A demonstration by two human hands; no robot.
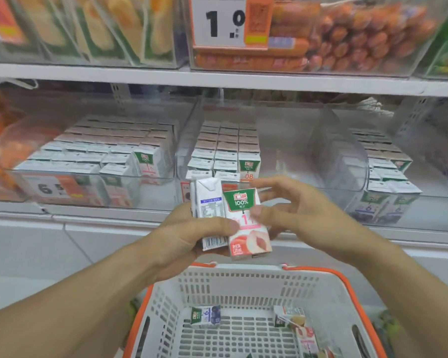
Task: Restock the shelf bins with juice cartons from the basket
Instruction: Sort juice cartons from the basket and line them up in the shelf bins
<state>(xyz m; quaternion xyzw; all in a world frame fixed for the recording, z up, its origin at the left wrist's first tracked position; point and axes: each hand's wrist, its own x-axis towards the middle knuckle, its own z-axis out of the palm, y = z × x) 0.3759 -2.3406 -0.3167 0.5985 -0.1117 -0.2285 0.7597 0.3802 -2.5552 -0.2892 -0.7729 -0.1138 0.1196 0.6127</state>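
Two juice cartons are held together above the basket point(246, 277), in front of the middle shelf bin point(189, 140).

- Left hand point(192, 239): clenched round both cartons, thumb laid across their lower fronts.
- Right hand point(295, 215): fingers spread and loosely curled, thumb tip touching the peach carton point(246, 223) at its printed face; no full grip is seen.
- White-sided carton point(208, 210) is pressed against the peach carton's left side, its barcode panel turned to the camera.

Orientation: both cartons are held nearly upright, long axis running top to bottom with a slight lean, tops tipped to the left. The folded gable ends point up toward the shelf; the peach carton's green label faces the camera.

Risks, as judged:
- The pair is pinched by one hand only. If the right hand pulls the peach carton away, the white-sided one could slide out and fall into the basket or onto the floor.
- The middle bin's front row looks nearly full; a carton pushed in tilted could knock its neighbours over.
- The blueberry carton point(206, 316) and others lying in the basket show different flavours; a mismatched bin could be filled if labels are not checked.
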